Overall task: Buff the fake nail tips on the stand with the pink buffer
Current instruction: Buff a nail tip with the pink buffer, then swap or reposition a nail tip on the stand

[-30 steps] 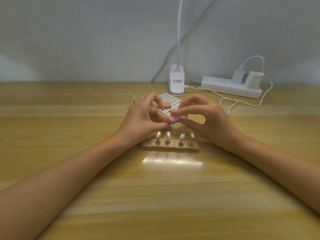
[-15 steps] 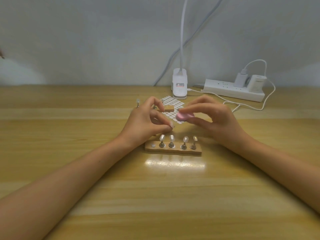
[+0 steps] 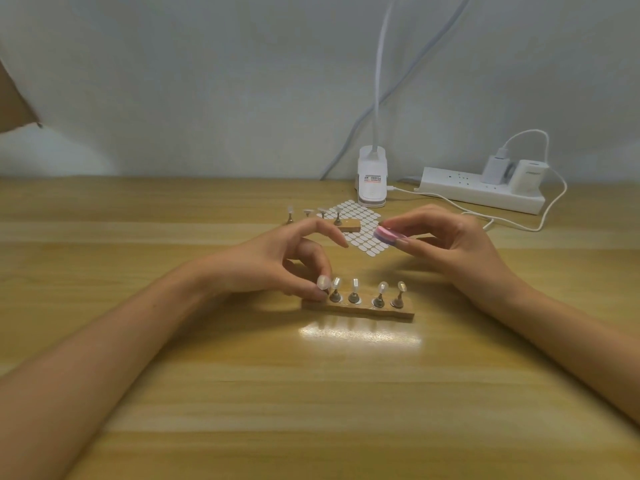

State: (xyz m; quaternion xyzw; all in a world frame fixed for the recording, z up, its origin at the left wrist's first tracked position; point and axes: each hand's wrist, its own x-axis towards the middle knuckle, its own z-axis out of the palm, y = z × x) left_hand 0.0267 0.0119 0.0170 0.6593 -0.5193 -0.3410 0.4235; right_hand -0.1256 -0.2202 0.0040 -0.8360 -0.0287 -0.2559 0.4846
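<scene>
Head view: pink buffer (image 3: 390,235) lies lengthwise left-right.

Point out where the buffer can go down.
Free: bare table in front of the stand, between the forearms; also left of the left hand, which pinches the end nail tip. Crowded: behind the stand, around the pink buffer in the right hand: sticker sheet, lamp clamp, power strip.

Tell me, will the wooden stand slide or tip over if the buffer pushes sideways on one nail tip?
The stand is low, long and flat on the table, so it probably will not tip. It looks thin and light, so it may slide. The nail tips stand on thin pegs and could wobble or pop off.
</scene>
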